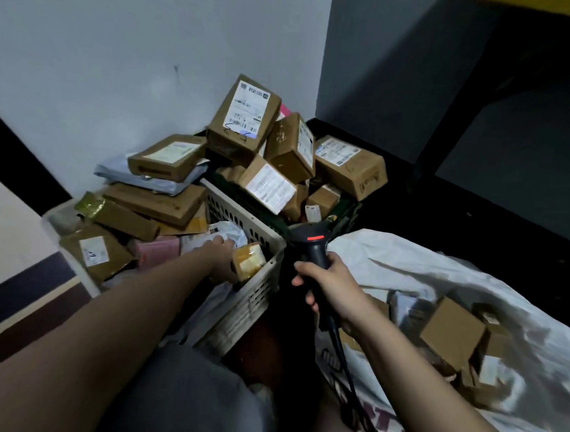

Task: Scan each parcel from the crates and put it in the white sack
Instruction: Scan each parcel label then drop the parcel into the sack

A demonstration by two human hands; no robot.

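My right hand (331, 283) grips a black barcode scanner (311, 246) with a red strip on top, held between the crates and the sack. My left hand (222, 252) reaches down into the beige crate (251, 298), its fingers on a white plastic parcel (231, 231); whether they grip it is hidden. A yellow padded parcel (250, 260) lies just right of that hand. The white sack (404, 268) lies open at the right with several brown boxes (451, 331) inside. A dark crate (348, 208) behind holds a heap of labelled cardboard boxes (245, 117).
More brown parcels, a grey mailer (143, 175) and a pink parcel (159, 248) are stacked at the left of the beige crate against the white wall (121, 48). The scanner's cable (346, 363) hangs down past my knee. Dark floor lies at the right.
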